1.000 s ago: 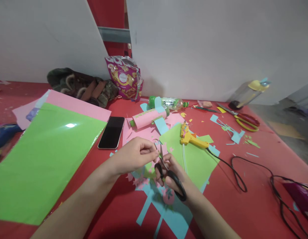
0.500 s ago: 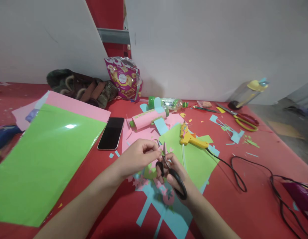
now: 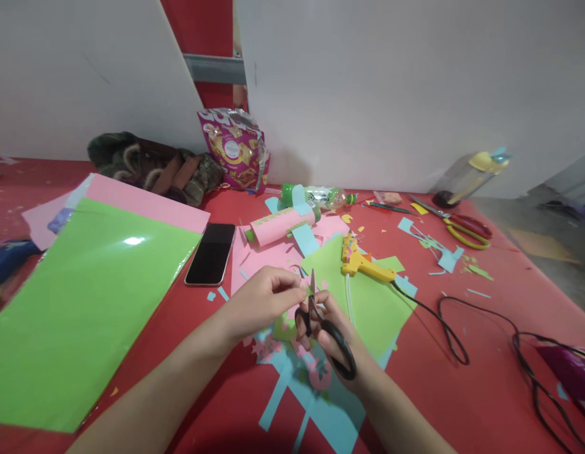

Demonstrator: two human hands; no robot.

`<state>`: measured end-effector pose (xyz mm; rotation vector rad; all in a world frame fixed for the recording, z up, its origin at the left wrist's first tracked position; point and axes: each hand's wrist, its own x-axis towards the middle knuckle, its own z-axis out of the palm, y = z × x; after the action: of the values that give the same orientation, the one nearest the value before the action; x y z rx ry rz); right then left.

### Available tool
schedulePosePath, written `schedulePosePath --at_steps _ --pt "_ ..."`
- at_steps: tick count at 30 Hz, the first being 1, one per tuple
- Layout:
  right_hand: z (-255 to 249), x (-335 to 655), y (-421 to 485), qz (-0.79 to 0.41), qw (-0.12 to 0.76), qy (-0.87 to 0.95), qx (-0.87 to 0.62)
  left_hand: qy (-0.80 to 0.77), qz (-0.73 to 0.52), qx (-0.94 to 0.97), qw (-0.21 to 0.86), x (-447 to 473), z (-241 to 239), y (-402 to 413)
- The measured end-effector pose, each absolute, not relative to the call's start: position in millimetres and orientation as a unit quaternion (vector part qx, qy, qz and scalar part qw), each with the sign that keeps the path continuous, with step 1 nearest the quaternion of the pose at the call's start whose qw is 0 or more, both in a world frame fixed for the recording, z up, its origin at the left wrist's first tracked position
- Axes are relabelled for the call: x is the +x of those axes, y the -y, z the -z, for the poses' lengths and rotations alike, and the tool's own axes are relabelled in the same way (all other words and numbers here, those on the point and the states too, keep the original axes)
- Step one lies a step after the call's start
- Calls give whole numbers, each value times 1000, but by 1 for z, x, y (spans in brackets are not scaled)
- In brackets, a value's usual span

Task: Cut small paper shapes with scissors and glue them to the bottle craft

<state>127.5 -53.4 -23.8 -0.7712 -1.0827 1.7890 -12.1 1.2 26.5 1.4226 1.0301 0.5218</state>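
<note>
My right hand (image 3: 327, 331) is wrapped round a pair of black-handled scissors (image 3: 339, 349), fingers through the loops. The blades point away from me and stand a little apart. Close by their tips, my left hand (image 3: 268, 296) pinches a small scrap of green paper (image 3: 310, 291), mostly hidden by the fingertips. Below the hands lie pink paper cut-outs (image 3: 319, 375) and blue paper (image 3: 337, 413). A pink paper-wrapped roll (image 3: 280, 226) with green ends rests beyond them.
A yellow glue gun (image 3: 368, 265) lies on green paper, its black cord (image 3: 441, 318) trailing right. A phone (image 3: 211, 254) and a large green sheet (image 3: 98, 302) are at left. Farther back are a snack bag (image 3: 235, 151), a plastic bottle (image 3: 320, 197) and red-and-yellow-handled scissors (image 3: 467, 230).
The green scrap at my left fingertips shows more clearly between the blades now. Both hands have barely shifted, and the things on the table lie as before.
</note>
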Motion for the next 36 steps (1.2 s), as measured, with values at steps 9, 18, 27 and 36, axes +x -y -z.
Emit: schedulePosePath --at_steps 9,18,27,36 --pt "28 127 54 -725 460 407 -313 -450 -252 580 630 -7 -25 3" --pt "23 127 54 -725 463 397 -319 -458 -276 577 618 -2 -24 7" --pt "24 129 53 -745 453 397 -285 -441 -273 568 639 -6 -25 5" --pt "23 130 53 -764 448 395 -243 -425 -233 632 605 -12 -29 0"
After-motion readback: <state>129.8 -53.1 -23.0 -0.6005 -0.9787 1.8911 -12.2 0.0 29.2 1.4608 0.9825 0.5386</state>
